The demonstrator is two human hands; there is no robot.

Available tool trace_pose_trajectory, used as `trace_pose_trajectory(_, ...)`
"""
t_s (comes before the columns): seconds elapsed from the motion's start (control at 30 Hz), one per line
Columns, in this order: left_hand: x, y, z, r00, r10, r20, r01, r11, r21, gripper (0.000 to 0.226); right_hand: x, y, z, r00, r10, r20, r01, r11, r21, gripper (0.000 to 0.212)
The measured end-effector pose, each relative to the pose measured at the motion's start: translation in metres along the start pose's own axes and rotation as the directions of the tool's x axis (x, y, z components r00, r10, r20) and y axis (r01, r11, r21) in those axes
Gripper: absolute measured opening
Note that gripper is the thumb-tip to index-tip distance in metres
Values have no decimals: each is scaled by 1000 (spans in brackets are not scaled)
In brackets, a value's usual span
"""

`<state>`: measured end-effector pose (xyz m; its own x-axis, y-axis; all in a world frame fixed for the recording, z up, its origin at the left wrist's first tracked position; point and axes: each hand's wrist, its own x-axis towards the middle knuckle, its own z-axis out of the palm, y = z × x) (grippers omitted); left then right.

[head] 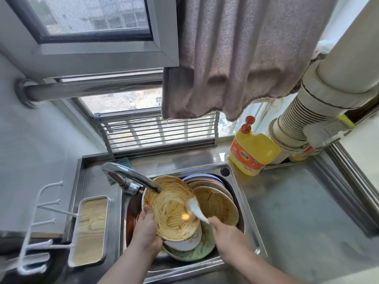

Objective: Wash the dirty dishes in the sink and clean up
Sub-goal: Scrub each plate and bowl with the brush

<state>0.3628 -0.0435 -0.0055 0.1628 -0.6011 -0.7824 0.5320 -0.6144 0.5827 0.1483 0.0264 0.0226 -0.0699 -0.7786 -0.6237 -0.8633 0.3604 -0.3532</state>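
Observation:
A white bowl (170,206) smeared with orange sauce is tilted up over the steel sink (249,228), under the faucet spout (143,181). My left hand (146,228) grips the bowl by its lower left rim. My right hand (225,230) holds the handle of a white ceramic spoon (195,209), whose scoop lies against the bowl's right inner side. Several more dirty plates and bowls (217,203) are stacked in the sink behind and below, with a green plate (196,254) at the bottom.
A yellow detergent bottle (252,150) with an orange pump stands on the counter behind the sink's right corner. A wooden-topped tray (90,228) and a white hook rack (37,232) lie to the left. A towel (225,68) hangs overhead. The steel counter (297,212) stretches right.

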Motion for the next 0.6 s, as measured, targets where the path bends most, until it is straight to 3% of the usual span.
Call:
trace_pose_trajectory(0.1, 0, -3, -2, 999, -17, -34, 18, 1000, 13, 37, -35, -17, 21, 990, -50, 129, 36, 994, 108, 20)
trace_pose_trajectory(0.23, -14, -26, 7, 995, -85, -43, 86, 996, 18, 56, -8, -64, 18, 987, -163, 19, 156, 970, 184, 27)
trace_pose_trajectory(0.33, -19, -23, 8, 999, -38, -34, 40, 998, 43, 51, 26, -41, -3, 996, -73, -56, 79, 989, 126, 28)
trace_pose_trajectory(0.47, -2, -4, 2, 1000, 15, 7, -16, 996, 84, 51, -2, 3, 7, 1000, 0, 14, -1, 996, 92, 27)
trace_pose_trajectory(0.53, -1, 0, 2, 999, 38, 16, -40, 992, 117, 52, -25, -10, 25, 996, -54, 71, 46, 992, 113, 28)
trace_pose_trajectory(0.6, -7, -1, 7, 998, 48, 34, -53, 988, 147, 54, -27, -36, 29, 989, -145, 43, 135, 973, 185, 30)
